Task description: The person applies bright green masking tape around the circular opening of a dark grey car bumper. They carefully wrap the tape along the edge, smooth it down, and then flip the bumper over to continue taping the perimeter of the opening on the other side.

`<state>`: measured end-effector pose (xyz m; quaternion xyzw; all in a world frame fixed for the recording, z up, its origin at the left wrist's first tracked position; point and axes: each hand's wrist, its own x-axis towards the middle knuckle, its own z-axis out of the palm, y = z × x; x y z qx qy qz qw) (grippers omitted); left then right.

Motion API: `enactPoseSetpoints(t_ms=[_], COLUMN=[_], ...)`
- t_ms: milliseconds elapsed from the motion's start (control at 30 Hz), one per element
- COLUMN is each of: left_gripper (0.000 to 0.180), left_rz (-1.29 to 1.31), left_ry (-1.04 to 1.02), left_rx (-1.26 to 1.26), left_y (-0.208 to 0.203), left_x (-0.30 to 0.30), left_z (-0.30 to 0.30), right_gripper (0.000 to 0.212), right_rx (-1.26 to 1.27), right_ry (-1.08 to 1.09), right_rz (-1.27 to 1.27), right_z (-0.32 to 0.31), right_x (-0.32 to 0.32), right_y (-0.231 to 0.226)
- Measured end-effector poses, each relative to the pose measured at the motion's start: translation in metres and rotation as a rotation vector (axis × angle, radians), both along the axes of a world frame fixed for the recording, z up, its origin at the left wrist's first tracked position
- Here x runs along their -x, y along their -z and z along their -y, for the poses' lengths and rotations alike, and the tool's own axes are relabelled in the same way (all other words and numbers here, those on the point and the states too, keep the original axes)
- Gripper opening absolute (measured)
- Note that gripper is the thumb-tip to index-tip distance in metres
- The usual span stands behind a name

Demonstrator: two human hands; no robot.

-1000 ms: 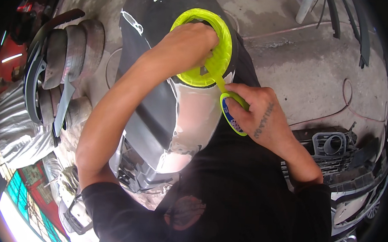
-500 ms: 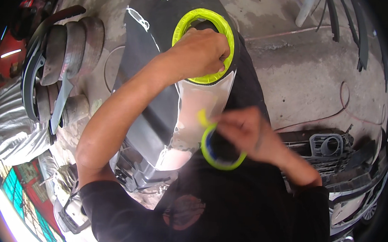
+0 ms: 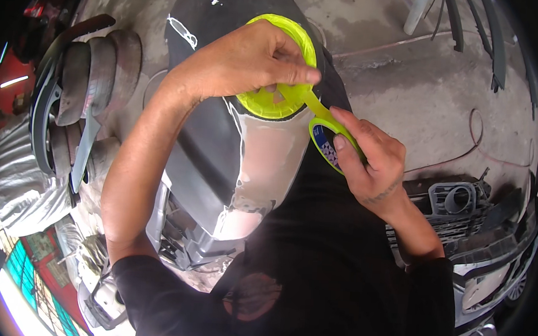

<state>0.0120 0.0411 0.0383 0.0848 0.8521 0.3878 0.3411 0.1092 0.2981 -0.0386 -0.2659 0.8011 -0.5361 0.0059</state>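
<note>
A black bumper (image 3: 199, 158) stands before me, with a pale sanded patch (image 3: 269, 156) edged in white. Yellow-green masking tape lines the rim of its round opening (image 3: 278, 112). Over that opening, my left hand (image 3: 250, 57) is closed in a pinch at a loose tape strip (image 3: 313, 103); its fingers partly hide the strip's end. The strip runs to a roll of yellow-green tape (image 3: 326, 145) with a blue patterned core. My right hand (image 3: 373, 158) grips this roll, thumb on the near side, just right of the bumper.
Several grey curved parts (image 3: 97, 77) and a silver sheet (image 3: 22, 173) lie at the left. On the right are a grille piece (image 3: 453, 199) and other bumpers. A thin hose (image 3: 477, 133) curls across the concrete floor, and dark strips (image 3: 494, 46) lie at the far right.
My right hand has brought the roll up and right, close to the opening, and a tape strip now stretches from it. My left hand has shifted slightly, its fist turning into a pinch.
</note>
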Motion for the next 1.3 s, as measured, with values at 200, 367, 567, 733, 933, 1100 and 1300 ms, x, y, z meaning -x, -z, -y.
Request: enactPoseSetpoints(t_ms=[200,367,567,733,933,1100,1300], left_gripper=[0.018,0.015,0.015,0.012,0.011,0.012,0.011], left_rz=[0.067,-0.174,-0.576,-0.607,-0.621,-0.572,-0.727], left_ry=[0.029,0.086,0.363,0.538,0.538,0.531,0.395], left_rx=[-0.003,0.099,0.434,0.606,0.634,0.634,0.549], left_y=[0.001,0.014,0.041,0.058,0.054,0.055,0.062], left_x=[0.003,0.008,-0.002,-0.004,-0.008,-0.007,-0.01], left_z=[-0.004,0.004,0.011,0.014,0.013,0.013,0.013], right_gripper=[0.039,0.042,0.038,0.032,0.026,0.028,0.031], right_rx=[0.002,0.059,-0.016,-0.047,0.004,-0.075,-0.139], right_ry=[-0.002,0.022,-0.086,-0.155,-0.13,-0.17,-0.203], right_rz=[-0.041,-0.012,0.252,0.279,0.288,0.3,0.351], right_z=[0.012,0.022,0.016,0.021,0.029,0.027,0.025], right_x=[0.005,0.003,-0.004,0.005,0.007,0.007,0.004], right_y=[0.003,0.009,-0.019,-0.015,-0.01,-0.009,-0.009])
